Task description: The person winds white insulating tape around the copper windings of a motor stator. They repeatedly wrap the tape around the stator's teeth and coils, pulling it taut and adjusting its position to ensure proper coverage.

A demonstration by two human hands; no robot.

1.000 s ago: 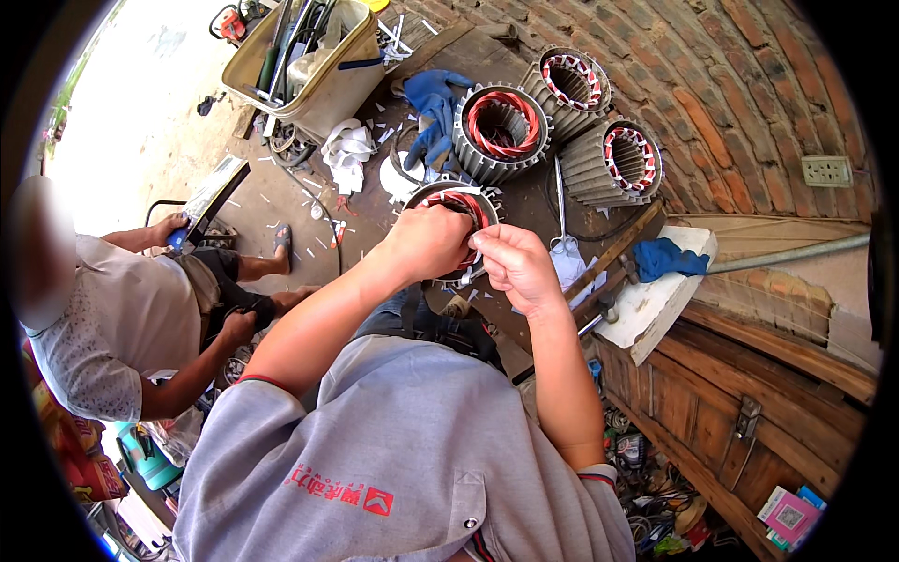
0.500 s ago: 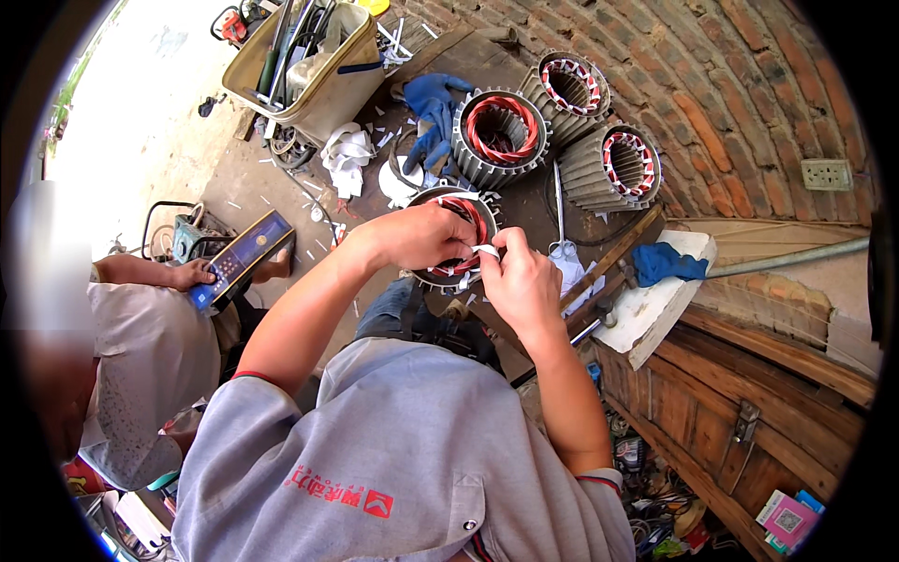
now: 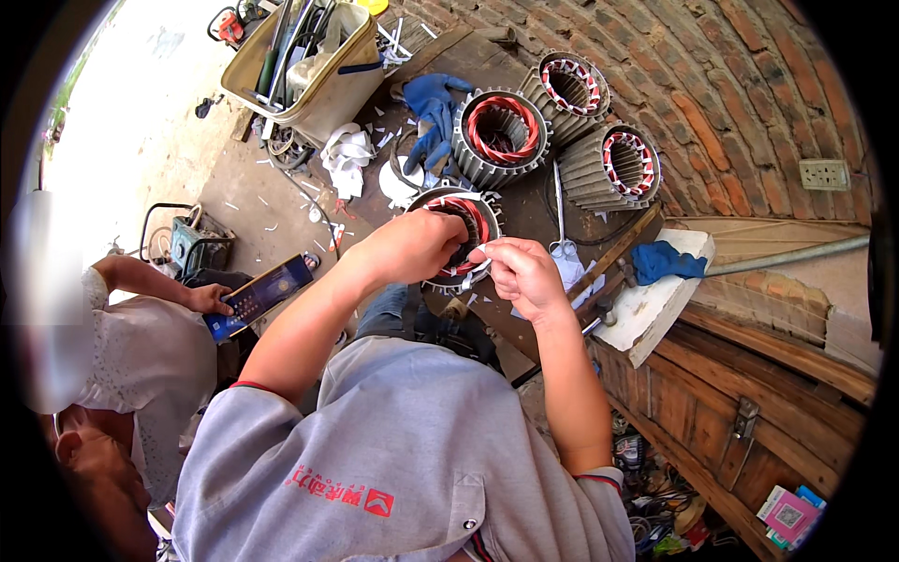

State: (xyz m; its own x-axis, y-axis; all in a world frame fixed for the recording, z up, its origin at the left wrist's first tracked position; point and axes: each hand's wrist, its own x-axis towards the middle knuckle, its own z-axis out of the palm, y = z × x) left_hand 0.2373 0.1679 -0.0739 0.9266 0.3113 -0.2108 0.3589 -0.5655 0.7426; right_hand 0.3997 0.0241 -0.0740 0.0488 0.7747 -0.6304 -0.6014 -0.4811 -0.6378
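A motor stator with a finned metal body and red windings stands on the bench in front of me. My left hand reaches over its near left rim, fingers curled down into the bore, where the tips are hidden. At the near right rim, my right hand is closed in a pinch on a small white strip, apparently insulating paper. Beyond it is another stator with bare red windings. Two more, a rear stator and a right stator, have white pieces around their red windings.
Blue gloves and crumpled white cloth lie left of the stators. A tool bin stands farther left. Scissors rest right of my hands, near a white block with a blue rag. A seated person holds a blue tablet-like panel.
My right hand has turned and curled its fingers beside the rim. My left hand has shifted slightly and sits deeper over the bore. The person at left has leaned and moved the panel rightward.
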